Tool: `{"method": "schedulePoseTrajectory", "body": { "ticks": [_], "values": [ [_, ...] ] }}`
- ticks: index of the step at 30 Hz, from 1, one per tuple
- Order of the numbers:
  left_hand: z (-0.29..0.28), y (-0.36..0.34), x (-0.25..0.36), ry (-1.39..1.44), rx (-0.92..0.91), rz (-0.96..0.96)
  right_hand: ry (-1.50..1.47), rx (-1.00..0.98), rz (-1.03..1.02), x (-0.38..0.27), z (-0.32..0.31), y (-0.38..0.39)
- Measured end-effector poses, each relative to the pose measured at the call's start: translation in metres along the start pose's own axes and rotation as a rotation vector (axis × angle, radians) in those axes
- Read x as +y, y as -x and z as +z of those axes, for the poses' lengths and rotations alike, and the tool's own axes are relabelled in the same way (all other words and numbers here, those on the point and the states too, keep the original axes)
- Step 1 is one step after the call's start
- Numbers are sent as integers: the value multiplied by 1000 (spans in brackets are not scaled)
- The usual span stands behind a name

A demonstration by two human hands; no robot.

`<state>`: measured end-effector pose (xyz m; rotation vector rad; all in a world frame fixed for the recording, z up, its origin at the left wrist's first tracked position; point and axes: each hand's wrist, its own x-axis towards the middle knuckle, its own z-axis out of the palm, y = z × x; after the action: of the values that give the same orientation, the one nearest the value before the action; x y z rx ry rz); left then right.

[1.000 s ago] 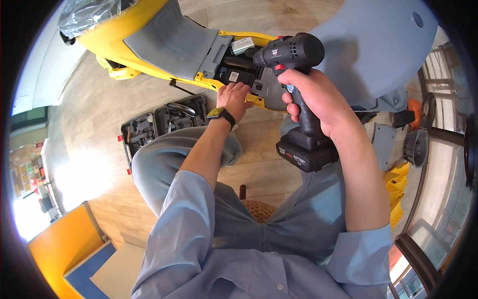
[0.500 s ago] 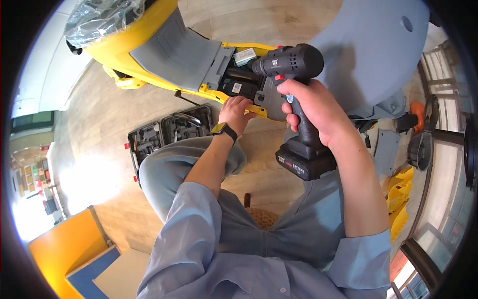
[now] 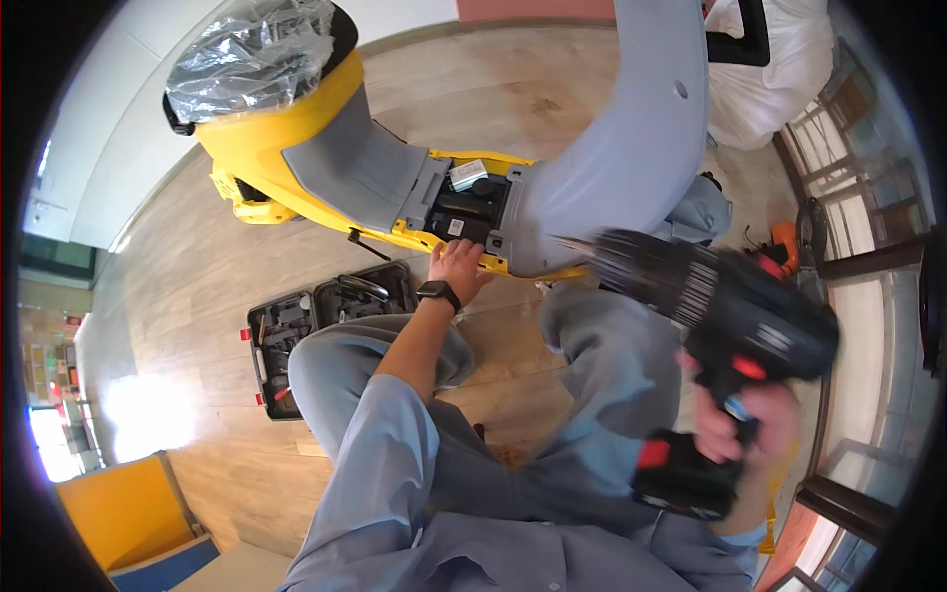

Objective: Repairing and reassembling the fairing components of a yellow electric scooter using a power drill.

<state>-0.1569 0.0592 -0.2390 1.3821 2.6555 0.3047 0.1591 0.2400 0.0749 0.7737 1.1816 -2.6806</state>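
The right hand (image 3: 752,426) closes its fingers around the grip of a black cordless drill (image 3: 720,326), which it holds up in the air at the right side, well apart from the scooter. The drill looks blurred; its nose points toward the left and its battery block sits below the hand, so the weight hangs under the fist. The left hand (image 3: 457,264) reaches forward with the fingers bent and rests on the yellow edge of the scooter (image 3: 286,138), just beside the open compartment (image 3: 472,205) in its floor. I judge it steadies the body there or feels for a part. What lies under the fingertips I cannot tell. A black watch (image 3: 437,293) sits on that wrist.

The scooter stands on a light wooden floor (image 3: 197,266); its seat is wrapped in clear plastic. An open tool case (image 3: 316,331) lies on the floor near the left knee, within easy reach. At the right side there are window frames, and an orange tool (image 3: 784,249) lies near them.
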Motion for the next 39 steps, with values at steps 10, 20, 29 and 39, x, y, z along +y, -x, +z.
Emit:
{"method": "schedulePoseTrajectory", "body": {
  "ticks": [10,20,29,39],
  "values": [
    [-1,-8,10,42,-38,-98,179,983,-440,71,-129,140],
    [12,-4,4,202,54,-120,636,1248,-524,243,-333,47],
    [11,-19,3,335,83,-206,769,1275,-206,321,-367,-36],
    [24,-13,1,293,95,-185,825,1305,124,409,-347,-79]
  ]
}}
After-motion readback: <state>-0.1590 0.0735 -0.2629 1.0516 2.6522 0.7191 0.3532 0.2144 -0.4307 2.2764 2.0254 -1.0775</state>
